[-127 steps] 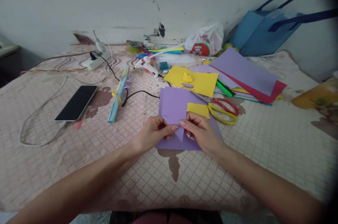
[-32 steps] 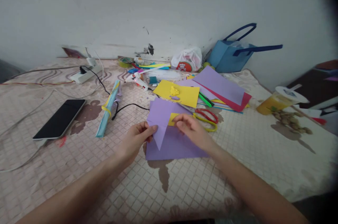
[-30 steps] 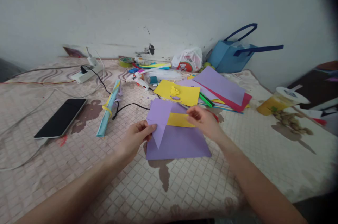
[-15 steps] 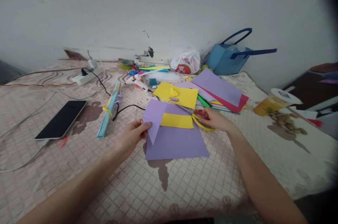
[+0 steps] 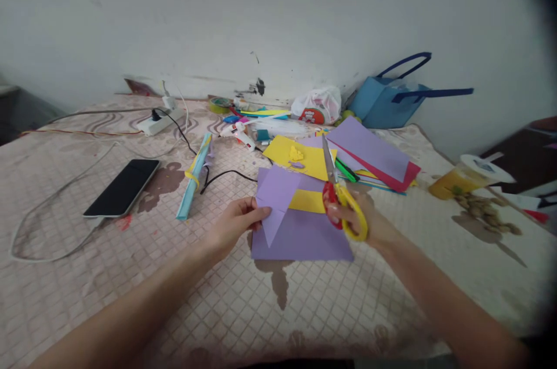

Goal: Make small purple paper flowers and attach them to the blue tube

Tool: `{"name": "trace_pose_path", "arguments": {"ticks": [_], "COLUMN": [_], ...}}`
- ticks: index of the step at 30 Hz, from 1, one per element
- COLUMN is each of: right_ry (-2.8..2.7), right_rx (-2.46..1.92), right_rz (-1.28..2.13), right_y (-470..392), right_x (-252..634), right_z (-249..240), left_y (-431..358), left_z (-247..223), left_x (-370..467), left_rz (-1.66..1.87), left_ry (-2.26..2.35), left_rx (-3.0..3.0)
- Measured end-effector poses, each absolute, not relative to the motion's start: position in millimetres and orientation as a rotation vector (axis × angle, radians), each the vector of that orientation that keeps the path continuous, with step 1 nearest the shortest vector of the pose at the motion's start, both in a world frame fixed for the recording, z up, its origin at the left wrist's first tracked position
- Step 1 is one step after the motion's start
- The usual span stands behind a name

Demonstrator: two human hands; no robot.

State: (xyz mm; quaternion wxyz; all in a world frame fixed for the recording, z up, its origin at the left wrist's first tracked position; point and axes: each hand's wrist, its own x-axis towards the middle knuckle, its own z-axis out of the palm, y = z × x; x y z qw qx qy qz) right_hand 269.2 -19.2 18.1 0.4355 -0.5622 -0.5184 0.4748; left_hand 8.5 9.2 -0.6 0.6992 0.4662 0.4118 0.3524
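Observation:
My left hand (image 5: 244,218) pinches the edge of a small folded piece of purple paper (image 5: 278,198), whose pointed tip hangs downward. In my right hand (image 5: 354,215) are scissors (image 5: 335,183) with one red and one yellow handle, fingers through the loops and blades pointing away from me. The blades look nearly together. Under both hands lies a larger purple sheet (image 5: 304,241), with a yellow paper strip (image 5: 308,201) across it, partly hidden by the folded piece and the scissors.
Behind the sheet are yellow paper (image 5: 278,151) with scraps, stacked coloured paper (image 5: 374,151), a green cutter (image 5: 347,170) and a glue gun (image 5: 243,136). To the left are a rolled blue paper (image 5: 194,180), a phone (image 5: 124,188) and a power strip (image 5: 159,123). A drink cup (image 5: 452,180) lies right.
The scissors have swung from lying low over the yellow strip to pointing up and away, raised in my right hand. My left hand still pinches the folded purple paper. The view has shifted slightly left.

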Motion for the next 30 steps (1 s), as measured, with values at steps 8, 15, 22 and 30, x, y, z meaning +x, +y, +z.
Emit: {"name": "trace_pose_path", "arguments": {"ticks": [8, 15, 22, 30], "right_ry": [-1.024, -0.982, -0.971, -0.944], "right_rx": [-1.169, -1.200, -1.228, -1.143], "right_rz": [1.283, 1.206, 1.181, 1.168], "right_y": [-25.1, -21.0, -23.0, -21.8], "right_x": [176.3, 166.6, 161.6, 162.9], "right_z": [5.9, 7.4, 8.0, 7.7], "left_y": [6.7, 6.8, 9.9, 8.3], "left_z": [-3.5, 1.0, 1.9, -0.1], "left_x": [11.0, 10.9, 9.1, 7.8], "left_rz": [0.824, 0.928, 1.011, 0.833], "left_ry": [0.890, 0.918, 0.894, 0.826], "left_rx": [1.057, 1.060, 1.060, 1.094]}}
